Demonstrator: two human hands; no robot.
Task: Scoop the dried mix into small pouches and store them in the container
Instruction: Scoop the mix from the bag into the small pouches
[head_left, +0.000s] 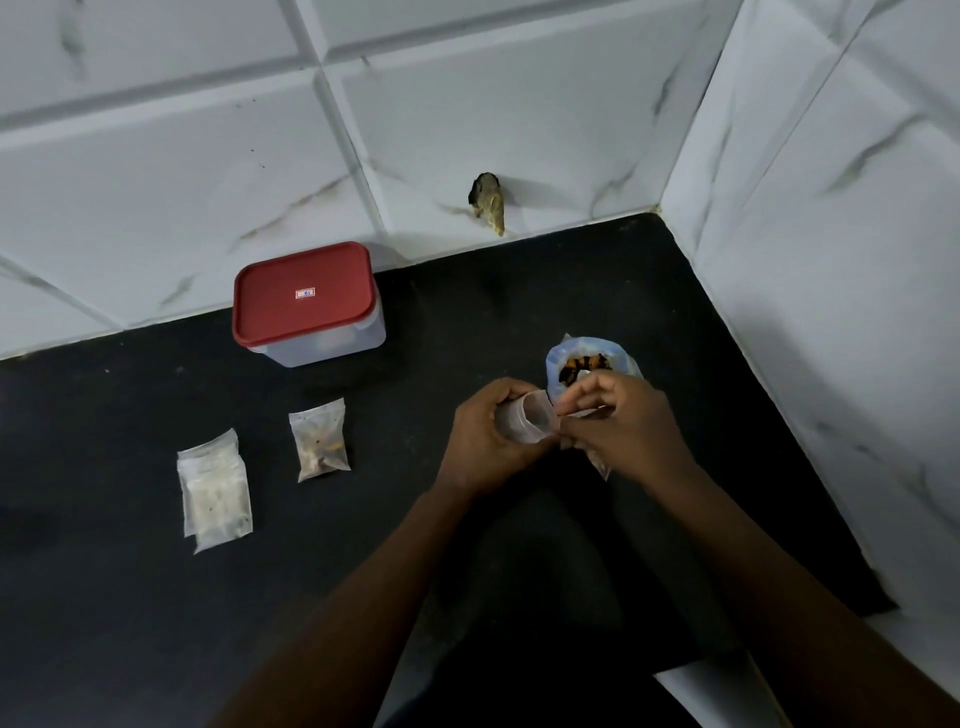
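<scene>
My left hand grips a small clear pouch with its mouth held open toward the right. My right hand pinches the pouch's rim, with something thin and pale between its fingers. Just behind my hands sits an open plastic bag of dried mix, dark brown and orange pieces showing inside. One filled pouch lies on the black counter to the left. A clear container with a red lid stands shut at the back left, against the wall.
A small stack of empty clear pouches lies at the left on the black counter. White marble-patterned tiled walls close the back and right sides. A hole in the back wall holds a brownish stub.
</scene>
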